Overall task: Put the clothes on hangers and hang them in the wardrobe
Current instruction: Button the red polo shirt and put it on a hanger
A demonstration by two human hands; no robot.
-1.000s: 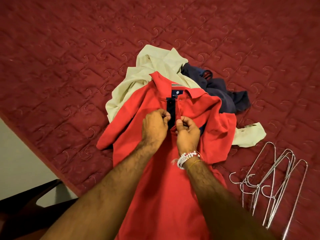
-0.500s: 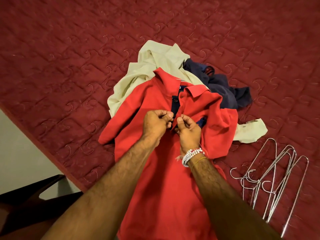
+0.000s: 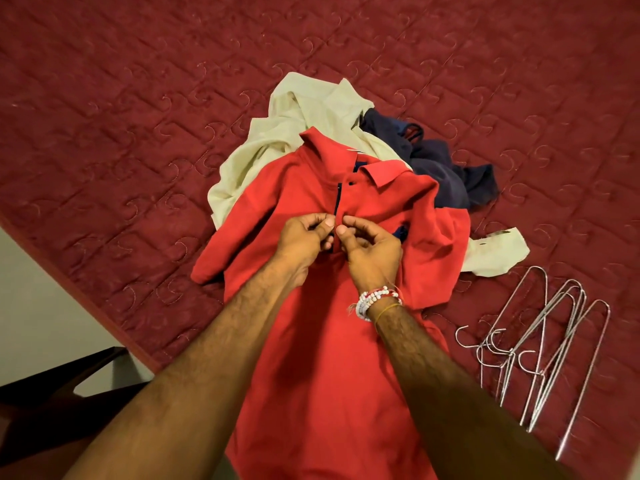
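Everything's on the maroon quilted bedspread (image 3: 138,98). Behind the shirt I'm working on there's a crumpled cream shirt (image 3: 277,133) and a dark navy garment (image 3: 443,168) bunched up to its right. Both are partly buried under the red one, and a bit of cream fabric pokes out past the red sleeve on my right. A bunch of bare wire hangers (image 3: 554,341) lies overlapping on the bedspread off to my right, well apart from my hands, with nothing on them. At the lower left, past the bed edge, there's some pale floor and a dark piece of furniture (image 3: 52,393); can't really tell what it is.

The red polo shirt (image 3: 329,393) is laid front-up right in front of me, collar pointing away, on top of the other clothes. My forearms cover part of its body. My left hand (image 3: 304,237) and right hand (image 3: 370,251) are close together at the bottom of the placket (image 3: 337,199), fingers curled, each pinching the fabric on its own side of the opening. There's a bead bracelet (image 3: 372,301) on my right wrist.
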